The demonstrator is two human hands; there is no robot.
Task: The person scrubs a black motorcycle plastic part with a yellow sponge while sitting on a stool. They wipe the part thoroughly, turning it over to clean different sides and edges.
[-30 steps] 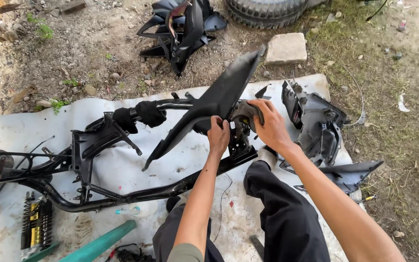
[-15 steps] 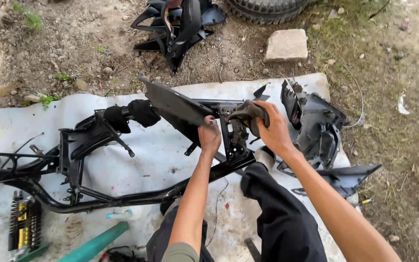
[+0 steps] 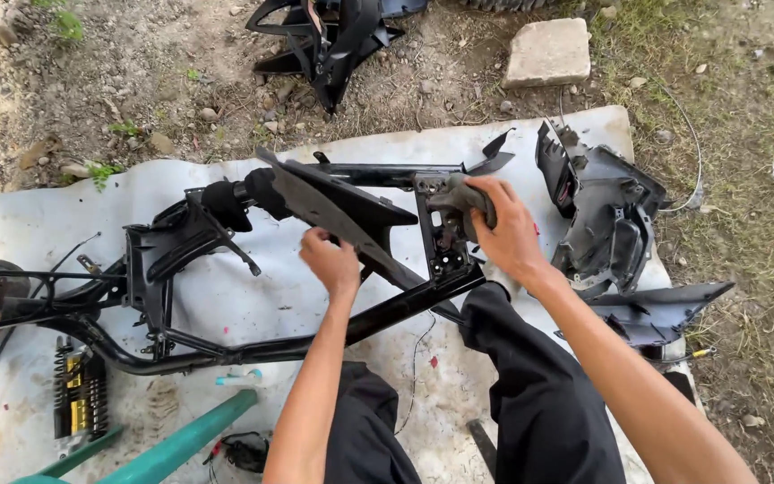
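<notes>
The left hand (image 3: pixel 333 264) grips the black panel (image 3: pixel 338 211) over the sheet's (image 3: pixel 47 224) middle; the right hand (image 3: pixel 505 235) clasps the frame's (image 3: pixel 387 314) grey part (image 3: pixel 459 195).

The scene is in bright daylight, outdoors. The light is soft and even, so shadows are weak: only a thin dark shadow lies under the frame (image 3: pixel 253 345) on the white sheet (image 3: pixel 64 224). The sheet is very bright but not burnt out. The black panels (image 3: pixel 606 224) lose detail in their dark parts. The picture is sharp in the middle; the arms at the bottom edge look a little stretched by the wide lens.
</notes>
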